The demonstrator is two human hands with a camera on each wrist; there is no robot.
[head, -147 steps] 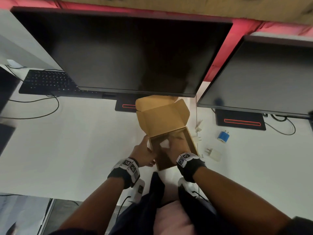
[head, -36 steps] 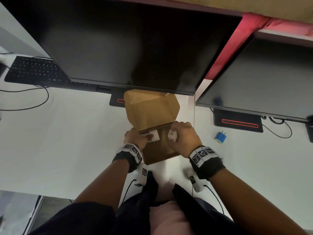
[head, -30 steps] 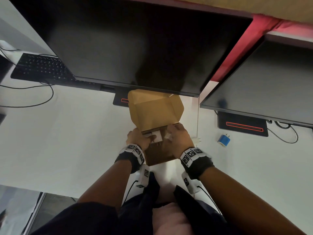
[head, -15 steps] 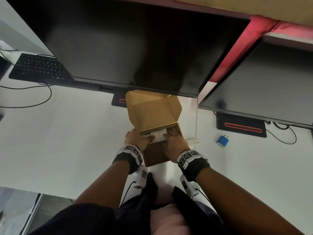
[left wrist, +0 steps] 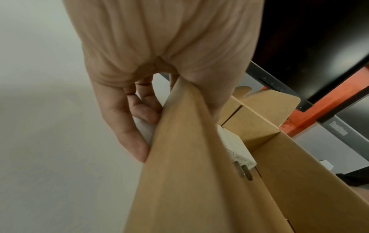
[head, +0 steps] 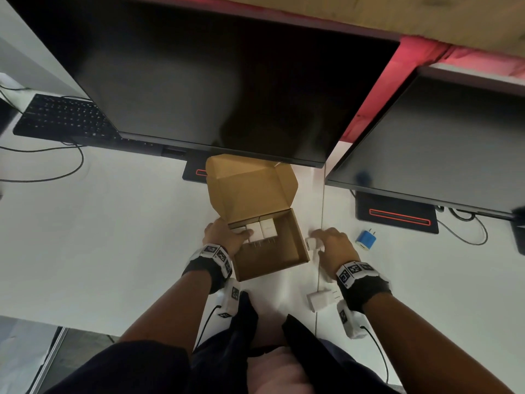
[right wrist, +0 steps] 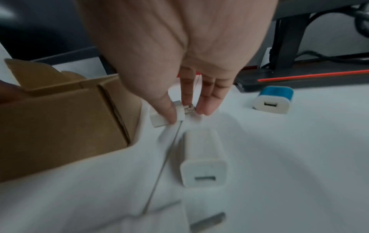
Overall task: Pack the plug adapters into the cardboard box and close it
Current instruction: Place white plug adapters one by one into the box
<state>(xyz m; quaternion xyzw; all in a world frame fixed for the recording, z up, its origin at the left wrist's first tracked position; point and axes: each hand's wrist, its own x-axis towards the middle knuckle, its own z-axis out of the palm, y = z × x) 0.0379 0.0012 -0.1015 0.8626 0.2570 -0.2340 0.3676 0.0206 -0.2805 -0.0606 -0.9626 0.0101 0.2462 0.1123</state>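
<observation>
The open cardboard box (head: 272, 260) sits mid-desk with its lid (head: 250, 189) standing up at the back. Several white plug adapters (head: 260, 230) stand in its far left corner, and one (left wrist: 237, 151) shows prongs in the left wrist view. My left hand (head: 227, 237) grips the box's left wall (left wrist: 189, 157), fingers outside and thumb inside. Just right of the box, my right hand (head: 331, 241) pinches a small white adapter (right wrist: 163, 117) lying on the desk, between thumb and fingertips. Another white adapter (right wrist: 203, 157) lies below that hand. A blue adapter (head: 366, 238) lies farther right.
Two dark monitors (head: 221, 81) overhang the desk behind the box, each with a stand base (head: 396, 216) marked by a red strip. A black keyboard (head: 62, 118) and cables lie at the far left. One more white adapter (head: 322, 300) lies by my right wrist.
My right hand has come out of the box and moved right onto a white adapter on the desk. My left hand has stayed on the box's left wall.
</observation>
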